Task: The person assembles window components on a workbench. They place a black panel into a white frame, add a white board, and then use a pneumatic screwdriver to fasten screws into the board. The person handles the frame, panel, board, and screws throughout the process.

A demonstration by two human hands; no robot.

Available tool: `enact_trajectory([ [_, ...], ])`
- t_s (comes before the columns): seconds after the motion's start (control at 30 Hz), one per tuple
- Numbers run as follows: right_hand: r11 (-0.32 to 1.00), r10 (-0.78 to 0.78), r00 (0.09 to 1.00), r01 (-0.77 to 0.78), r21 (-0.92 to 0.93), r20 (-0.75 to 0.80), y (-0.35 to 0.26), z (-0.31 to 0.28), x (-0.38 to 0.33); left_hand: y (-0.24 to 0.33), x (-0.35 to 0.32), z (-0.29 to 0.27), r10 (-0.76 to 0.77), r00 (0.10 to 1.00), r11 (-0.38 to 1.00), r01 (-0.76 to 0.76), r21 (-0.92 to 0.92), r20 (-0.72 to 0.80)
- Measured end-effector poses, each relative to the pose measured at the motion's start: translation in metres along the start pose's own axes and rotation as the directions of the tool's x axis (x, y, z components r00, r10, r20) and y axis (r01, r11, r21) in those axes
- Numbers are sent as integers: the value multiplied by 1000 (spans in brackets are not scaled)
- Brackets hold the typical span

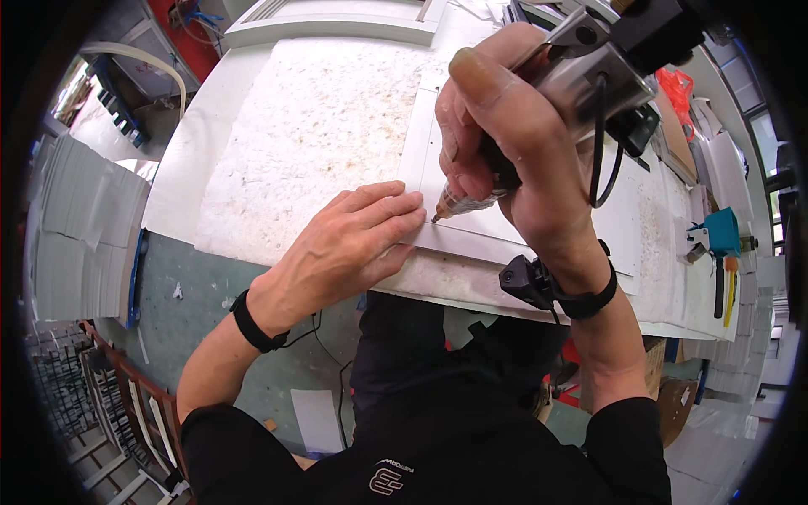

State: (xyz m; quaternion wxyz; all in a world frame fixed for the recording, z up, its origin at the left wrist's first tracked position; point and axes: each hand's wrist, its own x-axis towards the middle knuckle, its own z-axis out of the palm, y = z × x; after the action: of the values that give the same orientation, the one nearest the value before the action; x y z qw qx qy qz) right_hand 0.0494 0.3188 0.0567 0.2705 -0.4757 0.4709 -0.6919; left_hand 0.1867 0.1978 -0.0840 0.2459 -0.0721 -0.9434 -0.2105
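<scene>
My right hand (526, 139) is wrapped round a power screwdriver (581, 84) with a silver and black body, held tilted with its tip down. The narrow tip meets the near left corner of a flat white framed panel (480, 245). My left hand (358, 236) lies with fingers stretched out on that corner, just left of the tip, and holds nothing. Any screw under the tip is too small to make out. Much of the panel is hidden behind my right hand and the tool.
A rough, stained white sheet (295, 143) covers the worktable. At the far side lies a white frame (337, 27). Stacked white panels (88, 227) stand at the left. A teal tool (721, 232) sits by the right edge, with a red bag (675, 91) farther back.
</scene>
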Motion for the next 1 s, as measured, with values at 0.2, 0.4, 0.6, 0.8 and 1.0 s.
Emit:
enact_trajectory([
  [0.2,997,-57,994,62,-53,88,26,-17,4,-1,2,1,8,1000,1000,-8,1,0],
  [0.4,975,-104,990,120,-187,94,34,-19,4,0,5,-3,29,999,999,-30,43,24],
  [0.6,968,-225,974,226,-110,19,-10,-46,5,15,20,-21,-34,982,992,11,127,183],
  [0.8,831,-459,874,357,-426,-162,-63,-145,-8,17,102,-14,-116,944,993,110,36,309],
  [1.0,881,-418,827,267,-391,-376,-59,-173,-33,1,187,50,-176,940,947,243,-212,293],
])
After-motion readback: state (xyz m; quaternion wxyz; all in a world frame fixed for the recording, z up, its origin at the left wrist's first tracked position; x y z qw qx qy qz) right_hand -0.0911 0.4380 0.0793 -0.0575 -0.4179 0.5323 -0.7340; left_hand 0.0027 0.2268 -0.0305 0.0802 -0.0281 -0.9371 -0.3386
